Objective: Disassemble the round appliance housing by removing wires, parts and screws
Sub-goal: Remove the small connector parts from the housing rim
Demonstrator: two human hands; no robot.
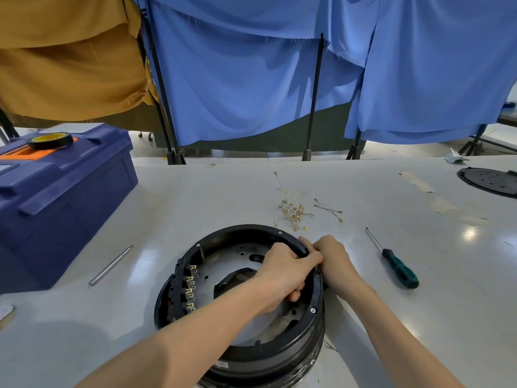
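The round black housing (223,239) lies open side up on the white table, with a grey metal plate inside and a black terminal block (183,289) with brass tabs at its left wall. My left hand (285,273) reaches inside at the right rim, fingers curled around the rim edge. My right hand (334,261) grips the same rim spot from outside, touching the left hand. What sits between the fingers is hidden. A screw (313,310) sits in the rim near my left wrist. Removed wires (292,210) with brass terminals lie behind the housing.
A green-handled screwdriver (398,268) lies to the right. A metal rod (110,266) lies to the left, near a blue toolbox (61,203) with a tape roll (50,140) on top. A black round cover (492,182) sits far right. Blue and ochre curtains hang behind.
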